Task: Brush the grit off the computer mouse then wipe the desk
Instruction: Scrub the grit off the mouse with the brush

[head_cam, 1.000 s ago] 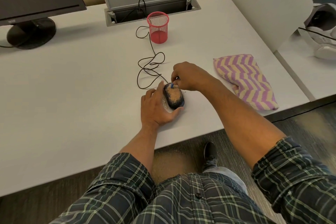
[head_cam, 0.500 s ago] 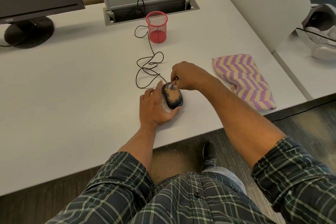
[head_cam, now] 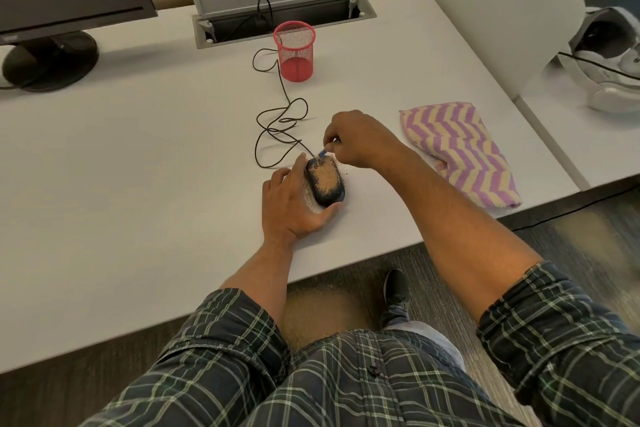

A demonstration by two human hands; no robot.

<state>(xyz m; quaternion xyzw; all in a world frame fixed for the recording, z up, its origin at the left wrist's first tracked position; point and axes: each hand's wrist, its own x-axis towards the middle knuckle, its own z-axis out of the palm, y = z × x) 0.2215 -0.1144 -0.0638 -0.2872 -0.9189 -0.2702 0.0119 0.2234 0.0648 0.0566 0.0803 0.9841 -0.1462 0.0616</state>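
A black computer mouse (head_cam: 325, 184) lies on the white desk (head_cam: 138, 166), its top covered with tan grit. My left hand (head_cam: 294, 204) grips the mouse from its left side and near end. My right hand (head_cam: 360, 140) is closed on a small blue brush (head_cam: 322, 153), whose tip touches the far end of the mouse. Grit is scattered on the desk around the mouse. A purple and yellow zigzag cloth (head_cam: 460, 149) lies folded on the desk to the right, apart from both hands.
The mouse cable (head_cam: 280, 121) loops behind the mouse toward an open cable tray (head_cam: 277, 15). A red mesh pen cup (head_cam: 295, 52) stands near it. A monitor on its stand (head_cam: 52, 55) is far left. A white divider (head_cam: 491, 10) bounds the desk's right side.
My right hand has drawn the brush back slightly toward the far end of the mouse. More grit lies on the desk beside the mouse. My left hand keeps its hold.
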